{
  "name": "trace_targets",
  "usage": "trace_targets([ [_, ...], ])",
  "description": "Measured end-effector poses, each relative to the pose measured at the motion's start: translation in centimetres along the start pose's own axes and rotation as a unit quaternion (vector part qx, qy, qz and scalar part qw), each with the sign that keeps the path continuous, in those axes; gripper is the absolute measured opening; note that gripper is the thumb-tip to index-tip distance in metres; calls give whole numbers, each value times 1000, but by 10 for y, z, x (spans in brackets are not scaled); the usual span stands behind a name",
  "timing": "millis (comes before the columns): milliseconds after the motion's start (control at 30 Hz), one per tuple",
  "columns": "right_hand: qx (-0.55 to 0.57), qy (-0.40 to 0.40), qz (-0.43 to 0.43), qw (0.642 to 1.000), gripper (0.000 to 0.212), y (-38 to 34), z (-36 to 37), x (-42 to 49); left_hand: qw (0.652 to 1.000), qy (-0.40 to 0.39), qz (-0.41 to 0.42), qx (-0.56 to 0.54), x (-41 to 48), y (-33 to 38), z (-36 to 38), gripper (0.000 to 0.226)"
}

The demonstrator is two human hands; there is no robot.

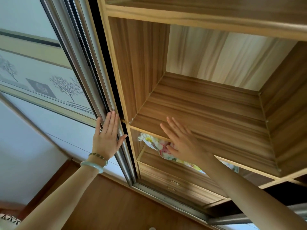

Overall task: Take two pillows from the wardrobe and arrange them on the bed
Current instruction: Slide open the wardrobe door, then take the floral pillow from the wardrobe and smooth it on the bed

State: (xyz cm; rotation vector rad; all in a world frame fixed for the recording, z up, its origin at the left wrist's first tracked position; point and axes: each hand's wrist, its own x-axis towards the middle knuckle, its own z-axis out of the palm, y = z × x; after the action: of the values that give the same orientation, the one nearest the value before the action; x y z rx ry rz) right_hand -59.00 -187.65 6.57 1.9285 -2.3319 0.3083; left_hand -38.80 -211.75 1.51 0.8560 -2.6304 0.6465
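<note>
— Wood-grain laminate, streaked brown and tan: is that the wardrobe [141, 63]?

— Yes, seen from below. Its box-shaped upper compartment shows a paler striped back panel and a smooth, flat shelf board [207, 117].

— Where is your left hand [106, 138]?

— Flat against the brushed-metal edge of the sliding door [93, 80]. My fingers are straight and pressed together on the rail, and the thumb is splayed out across the dark gap beside it. The door's matte panel carries a print of bare trees. A pale, glossy bangle [93, 166] and a thin string of beads [99, 156] circle that wrist.

— And the right hand [182, 143]?

— Raised in front of the shelf's front edge, fingers straight and slightly fanned, gripping nothing.

— The pillow [154, 143]?

— In the compartment just under that shelf, soft and crumpled, in white cloth with yellow, pink and green flowers. My palm covers part of it; I cannot tell whether skin meets fabric.

— Below that?

— Laminate drawers [174, 181] with small metal pulls, above a scuffed metal floor track [166, 198].
</note>
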Motion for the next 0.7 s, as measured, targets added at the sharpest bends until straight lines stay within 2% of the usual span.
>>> trace_targets([
  [67, 0, 3, 10, 1000, 75, -2, 3, -14, 999, 15, 16, -23, -2, 11, -3, 83],
  [233, 4, -15, 24, 1000, 82, -6, 20, -55, 978, 43, 186, -81, -23, 65, -8, 76],
  [367, 16, -40, 56, 997, 83, -3, 34, -95, 965, -27, 227, -131, -40, 101, -9, 75],
  [500, 39, -45, 103, 993, 77, 5, 44, -130, 933, -110, 292, -178, -64, 129, -3, 78],
  [700, 90, -79, 169, 978, 70, 27, 74, -175, 928, -219, 238, -184, -77, 150, 11, 86],
])
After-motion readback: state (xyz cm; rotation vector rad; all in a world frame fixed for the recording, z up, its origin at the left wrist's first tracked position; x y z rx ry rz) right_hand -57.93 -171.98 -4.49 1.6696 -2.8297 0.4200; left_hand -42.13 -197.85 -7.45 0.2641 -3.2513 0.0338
